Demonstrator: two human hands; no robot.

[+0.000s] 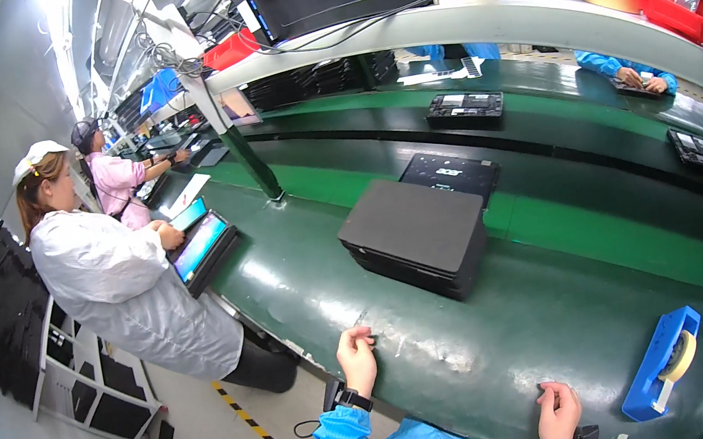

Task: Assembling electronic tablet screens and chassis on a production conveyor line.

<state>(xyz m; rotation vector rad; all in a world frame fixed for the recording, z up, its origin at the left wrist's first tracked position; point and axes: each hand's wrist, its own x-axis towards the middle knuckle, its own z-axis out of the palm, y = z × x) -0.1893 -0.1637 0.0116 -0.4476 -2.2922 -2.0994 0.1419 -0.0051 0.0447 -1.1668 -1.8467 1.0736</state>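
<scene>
My left hand (357,360) is over the front edge of the green bench (296,275), its fingers curled together. A thin, clear sliver seems to stick up from its fingertips, too small to name. Farther right, my right hand (560,419) is also closed, with a tiny dark spot at its fingertips that I cannot make out. Beyond both hands sits a stack of dark flat devices (413,228), touched by neither. Partly behind the stack lies a black flat panel (455,172) with a printed mark. A blue tape dispenser (664,362) with a yellowish roll stands right of my right hand.
At the left, a person in a white coat (127,266) holds a device beside a lit screen (200,245). Opened devices (465,108) lie along the far line. A metal post (246,158) and overhead shelf (430,20) stand above the bench. Red bins (674,7) hang at right.
</scene>
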